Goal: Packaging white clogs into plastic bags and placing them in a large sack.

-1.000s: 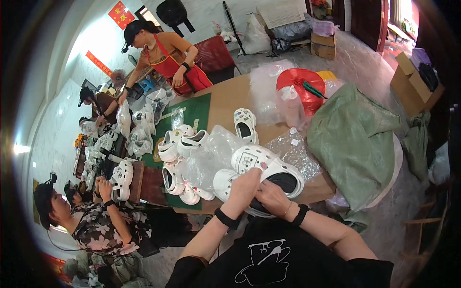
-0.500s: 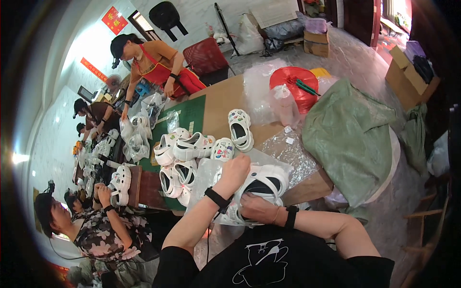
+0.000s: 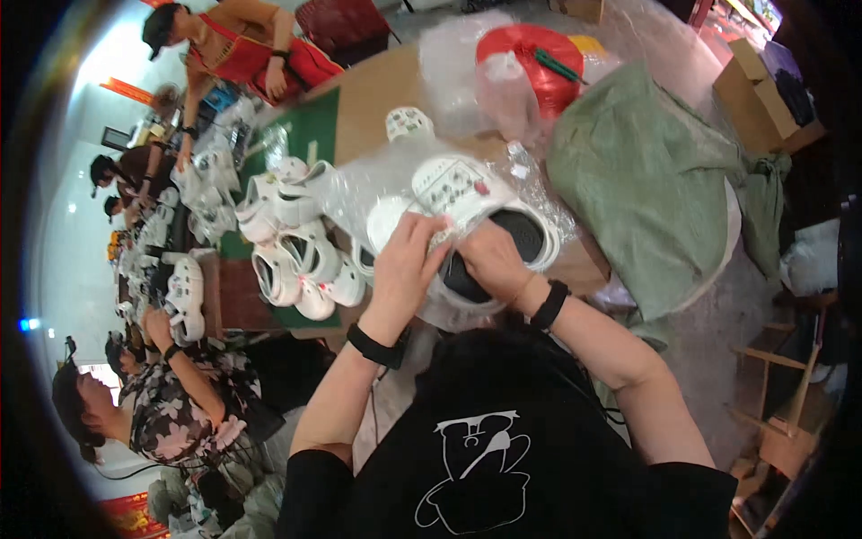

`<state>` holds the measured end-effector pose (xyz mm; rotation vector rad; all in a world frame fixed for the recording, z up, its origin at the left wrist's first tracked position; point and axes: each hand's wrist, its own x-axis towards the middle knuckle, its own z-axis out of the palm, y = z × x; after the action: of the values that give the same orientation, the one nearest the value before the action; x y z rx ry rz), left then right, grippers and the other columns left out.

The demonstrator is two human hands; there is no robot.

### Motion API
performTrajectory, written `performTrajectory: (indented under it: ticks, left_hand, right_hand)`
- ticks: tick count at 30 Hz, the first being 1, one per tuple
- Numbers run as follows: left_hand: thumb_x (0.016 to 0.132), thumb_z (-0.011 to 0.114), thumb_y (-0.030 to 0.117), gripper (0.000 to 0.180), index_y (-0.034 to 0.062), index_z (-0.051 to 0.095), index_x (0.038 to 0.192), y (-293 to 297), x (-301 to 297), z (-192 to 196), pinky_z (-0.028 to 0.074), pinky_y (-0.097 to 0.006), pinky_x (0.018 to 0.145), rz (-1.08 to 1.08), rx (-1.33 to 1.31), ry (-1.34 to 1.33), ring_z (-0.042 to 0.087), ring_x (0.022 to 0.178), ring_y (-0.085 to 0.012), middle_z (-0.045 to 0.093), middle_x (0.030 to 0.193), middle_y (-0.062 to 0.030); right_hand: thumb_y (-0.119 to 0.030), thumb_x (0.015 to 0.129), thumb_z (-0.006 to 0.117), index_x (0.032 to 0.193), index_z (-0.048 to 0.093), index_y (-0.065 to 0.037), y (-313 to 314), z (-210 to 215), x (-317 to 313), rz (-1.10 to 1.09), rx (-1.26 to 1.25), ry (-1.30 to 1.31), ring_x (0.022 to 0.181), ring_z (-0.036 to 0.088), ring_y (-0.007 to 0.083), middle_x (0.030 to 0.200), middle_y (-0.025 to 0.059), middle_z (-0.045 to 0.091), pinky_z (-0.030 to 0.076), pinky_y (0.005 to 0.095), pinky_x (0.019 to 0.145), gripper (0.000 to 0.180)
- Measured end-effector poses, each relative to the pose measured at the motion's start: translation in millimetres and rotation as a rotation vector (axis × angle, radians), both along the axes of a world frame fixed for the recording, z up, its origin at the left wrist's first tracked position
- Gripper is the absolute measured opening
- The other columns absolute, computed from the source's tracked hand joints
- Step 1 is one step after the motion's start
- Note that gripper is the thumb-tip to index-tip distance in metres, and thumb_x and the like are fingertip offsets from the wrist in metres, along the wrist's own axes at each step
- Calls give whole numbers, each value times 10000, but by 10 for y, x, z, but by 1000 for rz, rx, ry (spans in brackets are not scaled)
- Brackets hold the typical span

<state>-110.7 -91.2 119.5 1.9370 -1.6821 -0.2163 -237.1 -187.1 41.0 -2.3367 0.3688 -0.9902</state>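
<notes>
A pair of white clogs with black insoles is in front of me. The right clog (image 3: 456,190) has charms on its toe, and the other clog (image 3: 388,217) is partly behind my hand. A clear plastic bag (image 3: 355,184) spreads around them; whether they are inside it I cannot tell. My left hand (image 3: 409,259) is closed, its fingers pinching the bag's film between the clogs. My right hand (image 3: 494,260) is closed at the clog's opening, fingertips hidden, gripping its strap side. Several white clogs (image 3: 310,251) are heaped to the left, and one clog (image 3: 409,123) stands beyond.
A green cloth sack (image 3: 637,198) bulges at the right of the table. Beyond lie a red plastic roll (image 3: 561,85) and green-handled snips (image 3: 558,65). A green mat (image 3: 319,121) covers the table's left part. Co-workers sit or stand along the left, one in a red apron (image 3: 238,49).
My view has tilted down. The clogs have turned, toes now pointing away and their charms showing. Both hands have moved close together, and the plastic now fans out beyond them.
</notes>
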Motion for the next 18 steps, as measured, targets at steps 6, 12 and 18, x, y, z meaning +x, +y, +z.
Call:
performTrajectory:
  ticks: [6, 12, 18]
  left_hand:
    - [787, 677, 89, 284, 73, 563, 1047, -106, -235, -168, 470, -359, 652, 62, -25, -1, 579, 784, -297, 541, 927, -111]
    - [749, 724, 69, 325, 56, 566, 1033, -171, -385, -255, 463, -334, 653, 36, -84, 51, 561, 761, -248, 534, 913, -98]
    - [724, 749, 106, 382, 51, 561, 1052, -262, -509, -363, 464, -345, 680, 11, 6, 86, 551, 804, -260, 527, 921, -100]
  right_hand:
    - [-16, 704, 574, 955, 627, -34, -147, -32, -140, -118, 1, -89, 764, 579, 355, 788, 148, 603, 473, 416, 679, 258]
    - [-5, 679, 587, 894, 643, -31, -129, -124, -275, -212, -5, -83, 717, 573, 325, 719, 133, 580, 470, 401, 628, 224]
    - [-22, 681, 577, 908, 644, -33, -149, -206, -455, -264, 18, 123, 833, 606, 316, 850, 139, 633, 506, 368, 748, 238]
